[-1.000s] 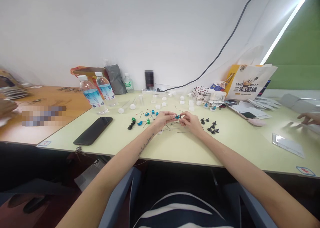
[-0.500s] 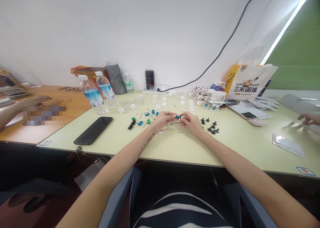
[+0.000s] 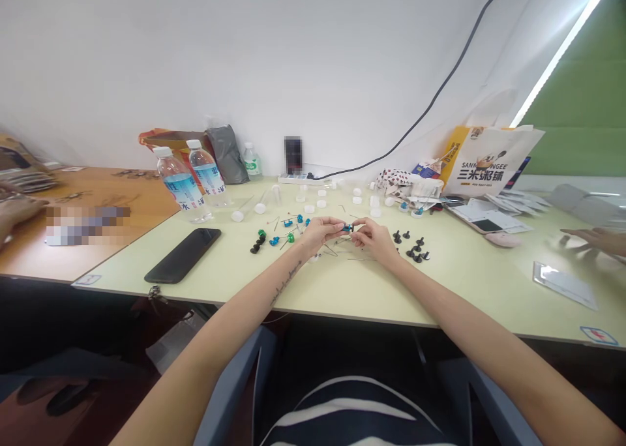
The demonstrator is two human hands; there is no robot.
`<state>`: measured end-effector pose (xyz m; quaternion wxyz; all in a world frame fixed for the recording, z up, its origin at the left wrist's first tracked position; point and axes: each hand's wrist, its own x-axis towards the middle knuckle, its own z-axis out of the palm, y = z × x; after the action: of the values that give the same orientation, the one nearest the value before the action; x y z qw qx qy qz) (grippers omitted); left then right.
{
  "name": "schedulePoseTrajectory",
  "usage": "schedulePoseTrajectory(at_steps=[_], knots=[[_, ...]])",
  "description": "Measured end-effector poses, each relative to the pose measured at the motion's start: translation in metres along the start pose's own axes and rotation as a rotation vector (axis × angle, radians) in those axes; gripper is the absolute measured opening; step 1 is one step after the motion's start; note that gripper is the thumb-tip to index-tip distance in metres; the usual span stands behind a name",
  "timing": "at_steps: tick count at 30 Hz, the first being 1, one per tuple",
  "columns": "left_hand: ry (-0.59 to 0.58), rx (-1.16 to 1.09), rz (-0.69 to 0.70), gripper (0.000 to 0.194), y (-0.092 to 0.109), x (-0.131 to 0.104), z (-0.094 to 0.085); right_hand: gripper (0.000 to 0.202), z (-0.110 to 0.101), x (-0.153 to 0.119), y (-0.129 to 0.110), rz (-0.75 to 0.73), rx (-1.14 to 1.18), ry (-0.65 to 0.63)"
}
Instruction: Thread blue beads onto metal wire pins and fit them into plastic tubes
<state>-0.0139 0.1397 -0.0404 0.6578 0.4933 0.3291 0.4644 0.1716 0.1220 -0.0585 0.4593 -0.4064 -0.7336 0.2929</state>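
Note:
Between my two hands, just above the table, is a small blue and black piece, partly covered by fingers. My left hand pinches its blue side. The fingertips of my right hand close on its dark end. Thin metal pins lie on the table under and around my hands. Left of them are blue pieces, green pieces and black pieces. Several black stemmed caps stand or lie to the right of my right hand.
Clear tubes with white caps lie behind my hands. A phone and water bottles are at left. A paper bag, papers and a clear sleeve are at right. Other people's hands show at both edges.
My hands stay almost in place, still holding the blue and black piece. At the left edge another person's hand has drawn back left; the hand at the right edge reaches further in.

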Motion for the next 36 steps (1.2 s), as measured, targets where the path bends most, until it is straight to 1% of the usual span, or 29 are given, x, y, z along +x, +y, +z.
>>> schedulePoseTrajectory(at_steps=[15, 21, 26, 36], knots=[[-0.007, -0.005, -0.011, 0.017, -0.0013, 0.0005, 0.0004, 0.022, 0.0003, 0.0008, 0.0022, 0.003, 0.012, -0.008], [-0.004, 0.003, -0.006, 0.019, -0.0023, 0.0016, -0.0013, 0.025, 0.0003, 0.0004, 0.0001, 0.005, 0.006, 0.004], [-0.003, 0.002, -0.018, 0.017, -0.0012, 0.001, 0.0003, 0.022, 0.0008, 0.0002, 0.0024, 0.004, 0.004, -0.002], [-0.025, -0.005, 0.004, 0.018, -0.0027, 0.0012, -0.0023, 0.022, 0.0006, 0.0011, 0.0028, 0.011, 0.021, -0.005]])
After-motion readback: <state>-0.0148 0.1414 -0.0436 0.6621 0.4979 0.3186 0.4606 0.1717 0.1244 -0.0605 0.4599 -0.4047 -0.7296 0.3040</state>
